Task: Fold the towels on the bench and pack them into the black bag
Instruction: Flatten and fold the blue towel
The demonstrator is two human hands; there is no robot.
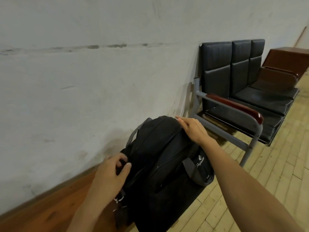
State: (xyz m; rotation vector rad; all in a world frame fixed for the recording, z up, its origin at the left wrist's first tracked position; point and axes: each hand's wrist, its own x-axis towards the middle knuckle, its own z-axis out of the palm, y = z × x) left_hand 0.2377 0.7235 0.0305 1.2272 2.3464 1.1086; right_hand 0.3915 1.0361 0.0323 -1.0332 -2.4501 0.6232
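The black bag (160,158), a backpack with grey trim and white lettering on a side pocket, lies on the brown wooden bench (55,205) against the wall. My left hand (112,171) grips the bag's near left edge, fingers and thumb curled round a fold of black fabric. My right hand (192,129) rests on the bag's far top end, its fingers curled over the edge there. The bag's zips look closed. No towels are in view.
A row of black padded seats (247,91) with grey metal frame and brown armrests stands to the right along the white wall. A brown wooden cabinet (291,57) sits beyond it. Pale tiled floor (267,173) runs along the right.
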